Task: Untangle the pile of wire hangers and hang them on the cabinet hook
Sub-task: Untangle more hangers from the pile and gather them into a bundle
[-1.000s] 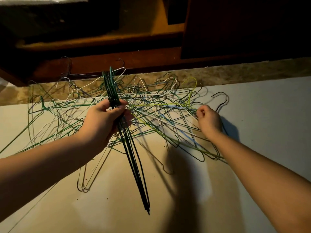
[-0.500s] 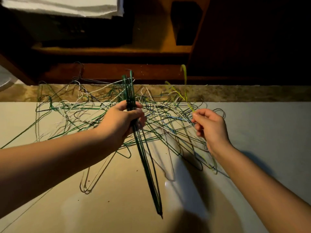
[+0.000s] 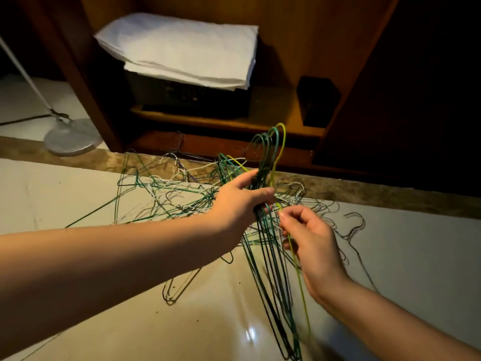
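held hangers [image 3: 272,259] cropped below, lamp pole [image 3: 23,71] cropped

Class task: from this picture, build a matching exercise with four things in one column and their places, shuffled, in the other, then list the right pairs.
Things
1 bunch of dark green hangers
2 yellow-green hanger
3 folded white cloth
4 lamp base

Places
A on the dark box in the cabinet
B pinched by the right hand
C on the floor, left of the cabinet
D gripped together in the left hand

Pairs: 1-D, 2-B, 3-A, 4-C
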Demonstrator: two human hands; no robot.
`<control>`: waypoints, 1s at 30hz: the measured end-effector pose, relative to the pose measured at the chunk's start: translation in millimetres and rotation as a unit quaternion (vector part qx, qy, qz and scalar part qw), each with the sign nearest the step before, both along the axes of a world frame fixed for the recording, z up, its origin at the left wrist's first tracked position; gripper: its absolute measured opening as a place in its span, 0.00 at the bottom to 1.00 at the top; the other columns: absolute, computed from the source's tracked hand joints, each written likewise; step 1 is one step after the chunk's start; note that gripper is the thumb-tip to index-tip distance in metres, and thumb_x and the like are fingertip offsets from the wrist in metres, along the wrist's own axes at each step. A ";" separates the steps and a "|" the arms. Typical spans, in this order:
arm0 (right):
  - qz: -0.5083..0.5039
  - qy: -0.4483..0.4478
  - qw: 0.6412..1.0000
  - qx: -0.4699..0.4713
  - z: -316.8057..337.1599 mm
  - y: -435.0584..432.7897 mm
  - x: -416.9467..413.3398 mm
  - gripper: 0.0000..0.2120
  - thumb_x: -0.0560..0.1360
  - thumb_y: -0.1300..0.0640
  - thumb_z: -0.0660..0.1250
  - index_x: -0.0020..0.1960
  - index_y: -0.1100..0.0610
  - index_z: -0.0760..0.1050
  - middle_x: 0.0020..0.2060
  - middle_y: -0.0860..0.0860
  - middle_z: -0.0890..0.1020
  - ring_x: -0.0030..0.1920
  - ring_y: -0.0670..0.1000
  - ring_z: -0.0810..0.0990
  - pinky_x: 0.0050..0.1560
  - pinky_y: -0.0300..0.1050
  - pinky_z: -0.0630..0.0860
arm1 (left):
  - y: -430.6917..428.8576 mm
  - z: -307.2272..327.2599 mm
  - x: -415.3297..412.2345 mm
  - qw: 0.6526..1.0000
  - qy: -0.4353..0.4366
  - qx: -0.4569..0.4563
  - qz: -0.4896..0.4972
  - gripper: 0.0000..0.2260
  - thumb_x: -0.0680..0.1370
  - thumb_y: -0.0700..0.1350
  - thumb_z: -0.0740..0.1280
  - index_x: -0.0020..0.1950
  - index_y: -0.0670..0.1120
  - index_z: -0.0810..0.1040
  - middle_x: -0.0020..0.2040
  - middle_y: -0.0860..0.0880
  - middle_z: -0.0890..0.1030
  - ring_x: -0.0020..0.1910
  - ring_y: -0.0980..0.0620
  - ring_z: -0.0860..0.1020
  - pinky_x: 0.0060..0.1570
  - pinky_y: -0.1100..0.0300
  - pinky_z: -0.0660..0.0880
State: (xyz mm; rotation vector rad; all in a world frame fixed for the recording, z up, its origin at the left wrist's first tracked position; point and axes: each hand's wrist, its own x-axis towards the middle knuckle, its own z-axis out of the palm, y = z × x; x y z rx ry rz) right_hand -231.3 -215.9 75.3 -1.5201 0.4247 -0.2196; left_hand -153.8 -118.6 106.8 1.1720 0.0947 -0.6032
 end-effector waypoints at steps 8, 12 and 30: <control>0.023 -0.033 0.998 -0.054 -4.6 -3.9 -3.0 0.10 0.76 0.65 0.63 0.40 0.53 0.74 0.28 0.40 0.75 0.31 0.37 0.71 0.34 0.30 0.69 | -1.9 6.4 -6.1 0.999 -0.037 0.001 -0.017 0.10 0.74 0.30 0.65 0.50 0.43 0.77 0.40 0.45 0.78 0.38 0.49 0.79 0.40 0.59 0.79; 0.076 -0.023 0.994 -0.072 -12.8 -4.4 -5.4 0.09 0.77 0.65 0.61 0.40 0.54 0.73 0.27 0.41 0.73 0.30 0.39 0.68 0.32 0.32 0.67 | -0.9 2.4 -7.4 0.999 -0.041 0.024 -0.023 0.10 0.74 0.31 0.65 0.51 0.42 0.77 0.41 0.44 0.78 0.39 0.48 0.79 0.43 0.56 0.79; 0.034 0.241 0.942 -0.232 -145.9 -148.8 -11.6 0.08 0.76 0.54 0.64 0.40 0.51 0.79 0.37 0.49 0.80 0.42 0.52 0.77 0.42 0.43 0.71 | -53.7 -36.8 -15.9 0.984 -0.043 0.157 -0.077 0.07 0.76 0.33 0.63 0.46 0.44 0.77 0.41 0.45 0.81 0.32 0.55 0.82 0.35 0.62 0.80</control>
